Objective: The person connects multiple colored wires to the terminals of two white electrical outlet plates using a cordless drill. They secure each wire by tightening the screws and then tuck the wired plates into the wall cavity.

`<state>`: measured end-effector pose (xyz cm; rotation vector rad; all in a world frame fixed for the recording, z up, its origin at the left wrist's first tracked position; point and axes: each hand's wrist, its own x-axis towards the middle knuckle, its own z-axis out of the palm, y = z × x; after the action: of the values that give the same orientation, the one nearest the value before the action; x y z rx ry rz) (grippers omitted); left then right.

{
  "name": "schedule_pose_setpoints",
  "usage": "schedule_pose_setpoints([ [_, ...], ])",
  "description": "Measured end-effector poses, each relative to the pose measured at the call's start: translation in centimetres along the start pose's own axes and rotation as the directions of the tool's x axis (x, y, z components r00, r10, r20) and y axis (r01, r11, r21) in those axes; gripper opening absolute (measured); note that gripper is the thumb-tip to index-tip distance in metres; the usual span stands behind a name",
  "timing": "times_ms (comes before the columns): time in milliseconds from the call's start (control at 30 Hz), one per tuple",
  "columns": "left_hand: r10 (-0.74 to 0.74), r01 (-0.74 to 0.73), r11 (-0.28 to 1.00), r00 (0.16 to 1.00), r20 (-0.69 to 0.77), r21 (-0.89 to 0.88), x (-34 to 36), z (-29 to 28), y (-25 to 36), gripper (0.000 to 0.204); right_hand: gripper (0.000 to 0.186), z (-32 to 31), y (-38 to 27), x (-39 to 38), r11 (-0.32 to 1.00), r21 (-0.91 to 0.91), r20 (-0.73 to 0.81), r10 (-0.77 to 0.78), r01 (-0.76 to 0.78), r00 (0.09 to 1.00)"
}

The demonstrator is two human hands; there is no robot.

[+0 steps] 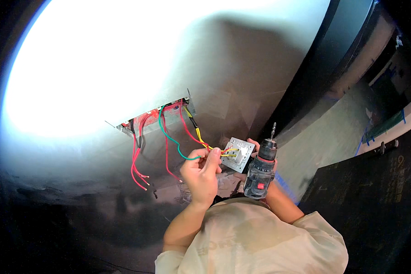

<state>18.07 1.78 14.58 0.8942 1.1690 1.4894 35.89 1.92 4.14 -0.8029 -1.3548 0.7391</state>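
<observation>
My left hand [202, 175] is closed in a pinch on electrical wires. A green wire [171, 138] runs into its fingers, and yellow wires [199, 134] and a red one pass by the fingertips. These lead toward the back of a square grey-white socket or switch plate [233, 166], where yellow ends enter the terminals. My right hand [254, 145] is mostly hidden behind the plate and a black cordless drill [260, 174]; its fingers show at the plate's edge. The drill stands bit upward in that hand, with its handle out of sight.
A long recessed wall box [156, 112] holds bundled wires; several loose red wires [134, 166] hang from it. Bright light washes out the upper left wall. A dark panel [365, 187] stands at the right, beside a strip of greenish floor [306, 146] with blue tape.
</observation>
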Motion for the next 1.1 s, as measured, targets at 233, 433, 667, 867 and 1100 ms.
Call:
schedule_pose_setpoints([
  [233,0.244,-0.244,0.970,0.966,0.091,-0.010,-1.6,-4.3,1.1,0.004,0.082,0.0,0.7,-0.1,0.544,0.620,0.164,0.615,-0.566,0.771],
  [433,0.260,-0.263,0.965,0.955,0.142,0.001,-0.8,-5.2,1.7,0.012,0.083,2.2,-4.5,1.9,0.692,0.652,0.274,0.167,-0.311,0.947],
  [667,0.185,-0.141,0.975,0.941,0.284,-0.169,-1.5,-4.3,2.3,0.019,0.080,1.4,-1.5,-0.9,0.713,0.500,0.403,0.310,-0.491,0.861],
  [867,0.185,-0.163,0.980,0.954,0.237,-0.113,-1.6,-4.3,1.6,0.011,0.072,1.0,-2.6,-0.3,0.713,0.578,0.381,0.193,-0.396,0.904],
  [1100,0.158,-0.060,0.965,0.909,0.386,-0.254,-0.9,-4.0,2.8,0.008,0.066,1.5,-2.7,-0.7,0.634,0.634,0.381,0.243,-0.443,0.892],
])
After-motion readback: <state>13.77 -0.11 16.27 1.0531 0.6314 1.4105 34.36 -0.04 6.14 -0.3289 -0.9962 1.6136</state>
